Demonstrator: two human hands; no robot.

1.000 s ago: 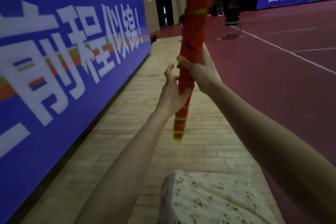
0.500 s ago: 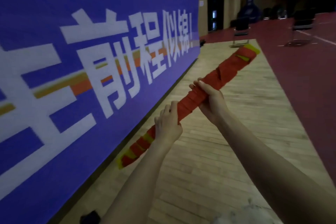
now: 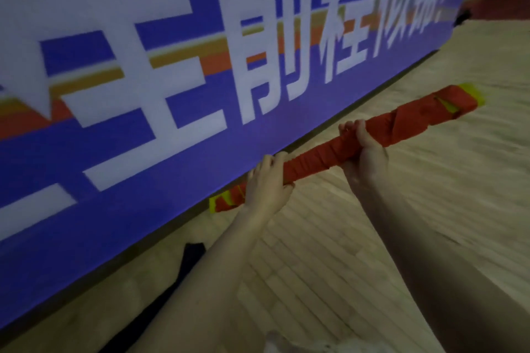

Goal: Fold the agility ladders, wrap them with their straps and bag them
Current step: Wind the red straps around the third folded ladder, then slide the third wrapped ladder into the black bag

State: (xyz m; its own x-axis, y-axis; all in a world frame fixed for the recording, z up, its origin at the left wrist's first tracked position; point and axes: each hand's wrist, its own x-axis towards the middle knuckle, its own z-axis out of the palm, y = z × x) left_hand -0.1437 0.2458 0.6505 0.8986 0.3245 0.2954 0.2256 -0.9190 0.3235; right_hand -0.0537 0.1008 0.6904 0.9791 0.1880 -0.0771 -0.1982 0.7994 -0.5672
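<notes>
I hold the ladder bundle [image 3: 321, 159] out in front, over the floor [image 3: 430, 180], tilted up to the right, my left hand [image 3: 268, 188] near its lower left end and my right hand [image 3: 362, 152] around its middle. The banner [image 3: 143, 123] stands left and behind it. A dark bag [image 3: 190, 256] lies on the floor below my left arm, at the banner's foot.

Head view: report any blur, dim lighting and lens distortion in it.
Head view: motion blur smears the banner lettering and wooden floor; lighting is dim, without glare; wide-angle distortion tilts the banner; the wrapped ladder bundle gripped by left hand and right hand stays fairly sharp.
</notes>
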